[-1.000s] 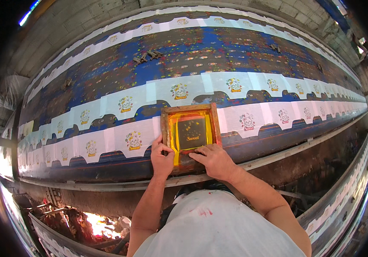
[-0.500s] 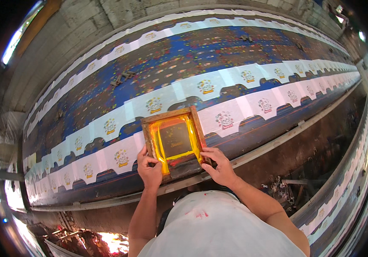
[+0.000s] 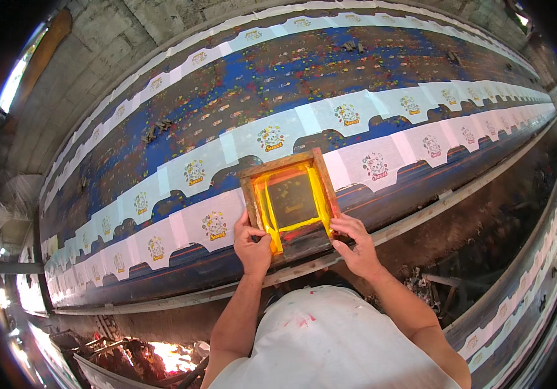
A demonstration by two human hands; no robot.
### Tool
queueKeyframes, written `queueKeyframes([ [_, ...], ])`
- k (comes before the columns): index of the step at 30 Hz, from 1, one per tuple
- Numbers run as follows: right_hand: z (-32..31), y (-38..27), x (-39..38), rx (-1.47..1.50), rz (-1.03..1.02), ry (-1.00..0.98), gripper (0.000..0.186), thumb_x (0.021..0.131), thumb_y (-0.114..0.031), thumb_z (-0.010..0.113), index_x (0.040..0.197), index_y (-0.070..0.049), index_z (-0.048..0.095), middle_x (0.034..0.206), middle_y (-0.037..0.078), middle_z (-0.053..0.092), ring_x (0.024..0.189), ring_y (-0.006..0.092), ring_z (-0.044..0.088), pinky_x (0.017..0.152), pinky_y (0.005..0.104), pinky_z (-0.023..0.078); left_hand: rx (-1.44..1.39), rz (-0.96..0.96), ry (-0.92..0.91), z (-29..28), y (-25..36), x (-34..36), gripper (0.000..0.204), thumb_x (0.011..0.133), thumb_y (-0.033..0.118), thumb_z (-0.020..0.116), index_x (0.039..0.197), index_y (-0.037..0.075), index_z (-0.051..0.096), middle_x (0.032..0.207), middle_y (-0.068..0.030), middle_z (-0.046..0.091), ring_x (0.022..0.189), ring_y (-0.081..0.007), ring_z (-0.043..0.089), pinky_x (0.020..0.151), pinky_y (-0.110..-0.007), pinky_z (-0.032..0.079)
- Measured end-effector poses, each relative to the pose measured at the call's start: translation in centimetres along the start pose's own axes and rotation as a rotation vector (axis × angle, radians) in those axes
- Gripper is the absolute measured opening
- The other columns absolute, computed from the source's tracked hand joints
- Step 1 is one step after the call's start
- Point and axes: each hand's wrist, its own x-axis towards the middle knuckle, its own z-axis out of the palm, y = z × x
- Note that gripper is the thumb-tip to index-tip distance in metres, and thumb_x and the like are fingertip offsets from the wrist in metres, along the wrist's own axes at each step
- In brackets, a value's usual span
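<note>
A wooden screen-printing frame (image 3: 280,163), with yellow tape or ink around a dark mesh window, lies over the near row of cut fabric pieces. My left hand (image 3: 252,245) grips its lower left side, thumb bent against the yellow edge. On the opposite side, my right hand (image 3: 354,245) has its fingers closed on the frame's lower right end. Left of the frame sits a pale pink fabric piece (image 3: 194,223) with a printed cartoon figure, and to the right is another printed piece (image 3: 359,162). The fabric beneath the frame is mostly hidden.
The long dark table (image 3: 226,97) is spotted with coloured ink and carries more rows of printed fabric. Small dark blocks (image 3: 156,130) lie on it in clusters. A rail (image 3: 291,275) runs along its near edge. Another table with fabric (image 3: 518,295) stands at the right.
In the picture, the frame and both hands sit further right and slightly higher. The table and fabric rows have shifted as well, as the view turned. Both hands keep hold of the frame.
</note>
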Motion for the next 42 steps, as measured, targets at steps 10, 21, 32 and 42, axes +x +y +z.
queueKeyframes([
  [10,-3.0,1.7,0.8,0.042,-0.022,-0.048,0.038,0.095,-0.005,0.081,0.133,-0.003,0.079,0.145,0.017,0.076,0.147,0.0415,0.062,0.128,0.0529,0.045,-0.118,-0.094,0.007,2.0,0.4,0.0,0.027,0.083,-0.02,0.072,0.092,0.005,0.064,0.173,-0.0242,0.056,0.154,-0.0313,0.06,0.125,-0.041,0.049],
  [21,-1.3,-1.8,0.8,-0.224,-0.201,-0.001,0.036,0.094,-0.005,0.084,0.129,-0.004,0.079,0.14,0.018,0.075,0.142,0.0435,0.065,0.122,0.0543,0.051,-0.104,-0.113,0.038,2.3,-1.0,0.1,0.024,0.08,-0.014,0.078,0.084,0.005,0.064,0.169,-0.0299,0.057,0.157,-0.037,0.058,0.129,-0.044,0.042],
  [32,1.2,-5.7,3.9,-0.59,-0.39,-0.257,0.043,0.087,0.002,0.076,0.13,-0.004,0.078,0.129,0.015,0.077,0.12,0.0377,0.073,0.108,0.0513,0.058,-0.067,-0.058,0.042,2.6,-0.5,0.1,0.02,0.079,-0.012,0.078,0.082,0.003,0.066,0.162,-0.0306,0.063,0.151,-0.0411,0.062,0.126,-0.045,0.044],
  [42,0.2,-5.5,6.1,-0.605,-0.361,-0.446,0.043,0.086,0.006,0.073,0.127,-0.004,0.078,0.122,0.017,0.079,0.117,0.039,0.075,0.102,0.0498,0.06,-0.037,-0.063,0.034,2.6,-0.5,0.1,0.019,0.079,-0.012,0.078,0.082,0.003,0.067,0.164,-0.0307,0.062,0.153,-0.0412,0.06,0.127,-0.044,0.044],
])
